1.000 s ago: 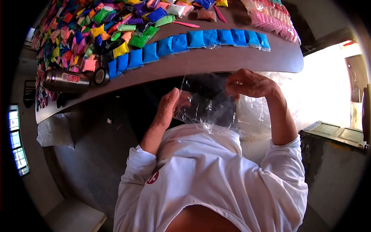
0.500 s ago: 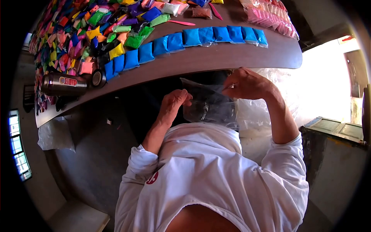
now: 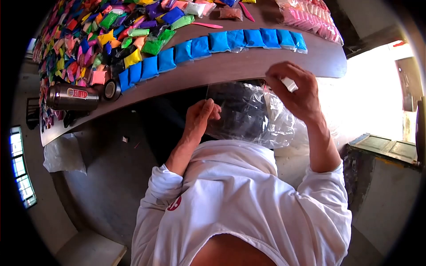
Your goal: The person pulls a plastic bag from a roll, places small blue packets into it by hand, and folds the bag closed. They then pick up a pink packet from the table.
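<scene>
A clear plastic bag (image 3: pixel 248 117) hangs below the table edge, above my lap. My left hand (image 3: pixel 202 115) pinches its left side between thumb and fingers. At the bag's upper right, my right hand (image 3: pixel 298 88) is raised near the table edge, thumb and fingers curved with a gap between them; nothing shows in it. Beyond my hands, a curved row of blue packets (image 3: pixel 183 52) lies along the front of the table (image 3: pixel 248 71).
Many small coloured packets (image 3: pixel 106 37) are heaped at the table's left. A steel flask (image 3: pixel 73 97) lies beside a round lid (image 3: pixel 112 89). Pink packets (image 3: pixel 308 20) sit at the right back, and pink tools (image 3: pixel 207 25) lie near the middle. A plastic bag (image 3: pixel 65 153) hangs at lower left.
My right hand has moved right and up towards the table edge, and its fingers have spread. The clear bag looks wider and more spread out. My left hand has barely moved.
</scene>
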Available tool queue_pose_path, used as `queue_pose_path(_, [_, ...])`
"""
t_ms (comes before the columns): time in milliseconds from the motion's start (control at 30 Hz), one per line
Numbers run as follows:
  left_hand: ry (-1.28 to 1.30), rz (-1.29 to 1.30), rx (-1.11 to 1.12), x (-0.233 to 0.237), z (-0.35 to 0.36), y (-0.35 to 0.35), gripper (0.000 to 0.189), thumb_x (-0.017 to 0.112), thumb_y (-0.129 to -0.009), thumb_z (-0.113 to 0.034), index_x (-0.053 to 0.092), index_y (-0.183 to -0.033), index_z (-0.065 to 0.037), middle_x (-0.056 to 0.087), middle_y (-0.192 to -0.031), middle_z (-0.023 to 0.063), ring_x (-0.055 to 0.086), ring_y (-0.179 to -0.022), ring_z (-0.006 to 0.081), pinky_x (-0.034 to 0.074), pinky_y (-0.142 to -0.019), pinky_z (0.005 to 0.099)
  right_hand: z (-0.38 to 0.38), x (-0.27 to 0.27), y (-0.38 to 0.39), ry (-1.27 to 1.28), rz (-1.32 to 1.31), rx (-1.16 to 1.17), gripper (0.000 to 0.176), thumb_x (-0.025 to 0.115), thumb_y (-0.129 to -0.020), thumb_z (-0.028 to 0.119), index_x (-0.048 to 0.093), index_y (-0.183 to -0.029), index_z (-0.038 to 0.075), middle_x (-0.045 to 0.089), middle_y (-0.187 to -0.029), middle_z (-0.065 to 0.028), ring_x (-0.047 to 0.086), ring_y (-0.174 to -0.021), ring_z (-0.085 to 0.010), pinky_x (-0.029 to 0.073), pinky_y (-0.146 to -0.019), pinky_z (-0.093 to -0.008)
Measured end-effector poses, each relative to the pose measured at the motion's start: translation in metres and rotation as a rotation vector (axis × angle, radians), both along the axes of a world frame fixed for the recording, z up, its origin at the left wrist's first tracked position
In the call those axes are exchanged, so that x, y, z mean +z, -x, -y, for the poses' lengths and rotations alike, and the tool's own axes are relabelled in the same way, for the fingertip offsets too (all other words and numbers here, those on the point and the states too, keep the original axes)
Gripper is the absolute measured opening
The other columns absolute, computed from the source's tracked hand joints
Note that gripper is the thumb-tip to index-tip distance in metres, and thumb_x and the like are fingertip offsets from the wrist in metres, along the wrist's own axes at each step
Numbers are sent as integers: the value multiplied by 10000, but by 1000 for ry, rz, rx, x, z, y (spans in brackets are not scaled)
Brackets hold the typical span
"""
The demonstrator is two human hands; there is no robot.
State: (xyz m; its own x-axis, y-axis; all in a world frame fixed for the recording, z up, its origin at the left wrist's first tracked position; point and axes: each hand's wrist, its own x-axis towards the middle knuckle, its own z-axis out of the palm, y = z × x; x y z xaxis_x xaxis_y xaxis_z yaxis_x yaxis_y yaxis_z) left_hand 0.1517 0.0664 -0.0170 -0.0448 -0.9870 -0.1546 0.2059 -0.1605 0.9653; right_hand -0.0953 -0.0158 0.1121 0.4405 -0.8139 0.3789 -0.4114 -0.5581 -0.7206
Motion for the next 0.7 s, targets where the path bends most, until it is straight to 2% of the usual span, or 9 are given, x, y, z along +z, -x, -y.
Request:
queue_pose_path(33, [-2,0,1,1,-2,1,427,564,-956,-435,611,-771,-53,646,-781,66,607,-740,136,475,-755,264,-9,-3,2,-91,133,100,123,686,-808,30,648,-918,-10,650,-818,-96,640,-724,-171,516,-632,-288])
queue_pose_path(67, [-25,24,15,2,-2,2,417,553,-968,-411,617,-776,-46,643,-763,64,605,-716,130,488,-726,272,-22,-10,1,-301,279,173,122,689,-805,29,648,-912,-12,648,-822,-108,631,-705,-185,512,-630,-296])
queue_pose_path(200, [-129,-3,25,11,-4,5,386,556,-968,-393,609,-813,-44,643,-827,57,601,-736,120,481,-718,253,-53,-40,-18,-226,-170,99,292,709,-822,176,633,-1032,-12,646,-944,-190,640,-834,-353,524,-756,-408])
queue_pose_path(233, [-129,-3,25,8,-5,5,386,556,-968,-393,609,-813,-44,643,-827,57,601,-736,120,481,-718,253,-56,-47,-19,-272,-266,113,383,705,-824,262,618,-1084,-5,640,-1005,-211,620,-919,-400,507,-807,-447])
queue_pose_path(333, [-124,42,39,0,-7,3,367,556,-973,-371,617,-828,-39,642,-825,44,595,-722,108,484,-701,253,-64,-52,-27,-267,-361,48,409,714,-810,287,618,-1084,-1,638,-1021,-213,620,-944,-392,506,-806,-435])
queue_pose_path(400, [-83,55,53,0,-6,2,359,553,-976,-364,630,-854,-36,639,-819,31,589,-710,103,483,-681,245,-59,-54,-30,-185,-337,12,419,722,-794,300,623,-1076,6,655,-953,-202,635,-901,-378,509,-777,-425])
queue_pose_path(467, [-69,52,74,0,-5,5,373,542,-983,-358,628,-834,-27,628,-764,21,569,-675,88,464,-643,235,-52,-45,-34,-543,-356,64,418,739,-759,276,629,-1075,26,677,-893,-146,658,-811,-315,513,-763,-394])
queue_pose_path(567, [-40,64,113,0,-5,6,389,529,-991,-351,626,-812,-20,615,-705,8,548,-643,72,440,-600,226,-45,-55,-38,-547,-453,144,374,738,-755,280,646,-1022,35,678,-842,-133,659,-725,-286,516,-713,-373])
queue_pose_path(700, [-78,51,152,7,-6,5,388,528,-992,-348,624,-801,-25,609,-697,8,545,-647,70,437,-601,230,-48,-43,-42,-593,-366,187,268,703,-782,251,630,-905,24,671,-799,-145,655,-743,-324,506,-693,-391])
